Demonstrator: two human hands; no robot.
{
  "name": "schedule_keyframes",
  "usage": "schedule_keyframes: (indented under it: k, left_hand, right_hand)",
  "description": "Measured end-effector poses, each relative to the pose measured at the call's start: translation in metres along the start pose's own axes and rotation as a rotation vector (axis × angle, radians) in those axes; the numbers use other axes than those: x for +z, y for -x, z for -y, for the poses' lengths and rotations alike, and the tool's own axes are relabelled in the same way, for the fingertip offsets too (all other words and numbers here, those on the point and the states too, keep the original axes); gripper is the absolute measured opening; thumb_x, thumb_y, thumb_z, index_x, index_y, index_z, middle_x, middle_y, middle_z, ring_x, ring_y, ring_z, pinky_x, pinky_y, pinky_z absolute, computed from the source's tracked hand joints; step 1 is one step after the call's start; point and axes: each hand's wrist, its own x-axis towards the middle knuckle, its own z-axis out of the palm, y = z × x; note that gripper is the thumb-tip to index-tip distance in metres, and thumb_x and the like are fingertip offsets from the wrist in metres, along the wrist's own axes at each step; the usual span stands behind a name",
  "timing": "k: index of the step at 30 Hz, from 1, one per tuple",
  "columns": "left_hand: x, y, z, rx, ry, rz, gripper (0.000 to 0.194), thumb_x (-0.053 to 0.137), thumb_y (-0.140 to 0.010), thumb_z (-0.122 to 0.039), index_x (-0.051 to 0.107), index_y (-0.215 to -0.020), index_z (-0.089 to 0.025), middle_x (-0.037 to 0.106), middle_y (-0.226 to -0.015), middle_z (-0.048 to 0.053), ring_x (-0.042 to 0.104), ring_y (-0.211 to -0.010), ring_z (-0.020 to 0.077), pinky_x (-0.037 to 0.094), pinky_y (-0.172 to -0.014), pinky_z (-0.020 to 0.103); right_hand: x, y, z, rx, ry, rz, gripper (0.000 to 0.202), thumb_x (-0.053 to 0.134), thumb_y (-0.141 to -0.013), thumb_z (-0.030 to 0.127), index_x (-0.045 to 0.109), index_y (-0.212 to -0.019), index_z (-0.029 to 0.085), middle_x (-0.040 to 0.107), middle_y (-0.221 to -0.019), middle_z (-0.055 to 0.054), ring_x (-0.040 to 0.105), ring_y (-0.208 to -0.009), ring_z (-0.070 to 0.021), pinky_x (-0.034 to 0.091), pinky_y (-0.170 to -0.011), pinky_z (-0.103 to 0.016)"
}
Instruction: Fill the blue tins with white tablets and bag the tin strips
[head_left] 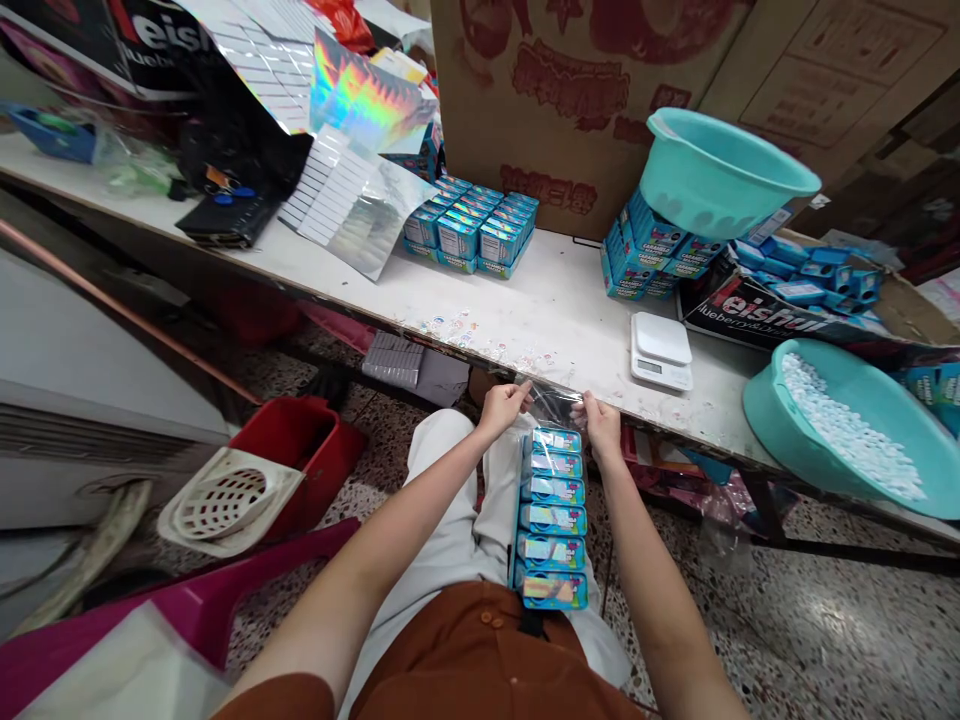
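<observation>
Two hands – left hand (504, 403), right hand (601, 420) – each grip pinching clear wrap (553, 402), boxes (553, 518) stacked just below

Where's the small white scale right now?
In the head view, the white scale sits near the table's front edge, right of centre, just beyond the right hand, left of the pellet-filled teal basin.

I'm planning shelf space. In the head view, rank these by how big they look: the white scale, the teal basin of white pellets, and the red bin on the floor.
1. Teal basin of white pellets, though partly cut off at the frame edge.
2. Red bin, partly covered.
3. White scale, clearly smallest.
</observation>
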Motion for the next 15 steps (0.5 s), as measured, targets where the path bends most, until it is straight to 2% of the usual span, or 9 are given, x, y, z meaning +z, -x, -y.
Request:
schedule_keyframes:
  k: [2,4,7,9,11,13,15]
  left_hand:
    - [-0.001,-0.005,0.001,0.0,0.064,0.055,0.037,0.057,-0.077,-0.049,0.067,-0.069,-0.014,0.066,-0.059,0.003,0.06,-0.055,0.012,0.045,-0.057,0.023]
    - [-0.002,-0.009,0.0,-0.028,0.121,0.085,0.028,0.064,-0.074,-0.041,0.067,-0.077,-0.014,0.069,-0.066,0.004,0.062,-0.06,0.0129,0.047,-0.061,0.023]
    - [-0.003,-0.011,-0.001,-0.072,0.089,0.011,0.027,0.068,-0.07,-0.041,0.065,-0.075,-0.014,0.067,-0.062,0.004,0.063,-0.058,0.0152,0.048,-0.06,0.026]
    - [-0.005,-0.006,-0.002,-0.038,-0.002,-0.046,0.033,0.061,-0.075,-0.047,0.064,-0.073,-0.015,0.066,-0.061,0.004,0.064,-0.06,0.0168,0.049,-0.061,0.028]
    - [-0.01,0.007,-0.002,0.062,-0.094,-0.106,0.037,0.051,-0.083,-0.05,0.065,-0.084,-0.016,0.068,-0.075,0.007,0.065,-0.073,0.0183,0.05,-0.068,0.029]
    - [-0.018,0.031,0.001,0.194,-0.186,-0.213,0.037,0.048,-0.086,-0.047,0.06,-0.104,-0.017,0.066,-0.098,0.009,0.063,-0.092,0.0193,0.049,-0.078,0.031]
    - [-0.028,0.065,0.008,0.331,-0.318,-0.304,0.039,0.051,-0.085,-0.043,0.051,-0.115,-0.018,0.059,-0.111,0.011,0.057,-0.103,0.0204,0.047,-0.086,0.034]
  right_hand:
    - [-0.001,-0.002,0.0,-0.011,-0.038,0.074,0.045,0.06,-0.072,0.057,0.071,-0.075,0.013,0.07,-0.068,-0.008,0.059,-0.054,-0.0125,0.045,-0.053,-0.023]
    - [-0.003,-0.003,-0.002,-0.01,-0.052,0.095,0.043,0.066,-0.068,0.054,0.071,-0.082,0.014,0.072,-0.074,-0.007,0.061,-0.059,-0.0135,0.047,-0.057,-0.024]
    - [-0.006,-0.005,-0.002,-0.014,-0.032,-0.035,0.044,0.068,-0.066,0.055,0.07,-0.076,0.012,0.071,-0.069,-0.007,0.062,-0.059,-0.0157,0.047,-0.057,-0.026]
    - [-0.011,-0.002,-0.001,-0.035,0.002,-0.116,0.05,0.057,-0.074,0.061,0.068,-0.077,0.012,0.07,-0.069,-0.008,0.061,-0.058,-0.016,0.047,-0.057,-0.027]
    - [-0.02,0.008,0.0,-0.113,0.093,-0.158,0.052,0.046,-0.082,0.06,0.067,-0.089,0.013,0.071,-0.077,-0.009,0.063,-0.064,-0.0161,0.049,-0.063,-0.029]
    - [-0.035,0.029,-0.001,-0.253,0.227,-0.161,0.047,0.044,-0.086,0.054,0.063,-0.104,0.015,0.07,-0.091,-0.009,0.064,-0.077,-0.0175,0.05,-0.073,-0.031]
    - [-0.053,0.058,-0.007,-0.401,0.363,-0.07,0.041,0.049,-0.086,0.045,0.058,-0.115,0.018,0.067,-0.104,-0.009,0.062,-0.092,-0.0197,0.049,-0.084,-0.035]
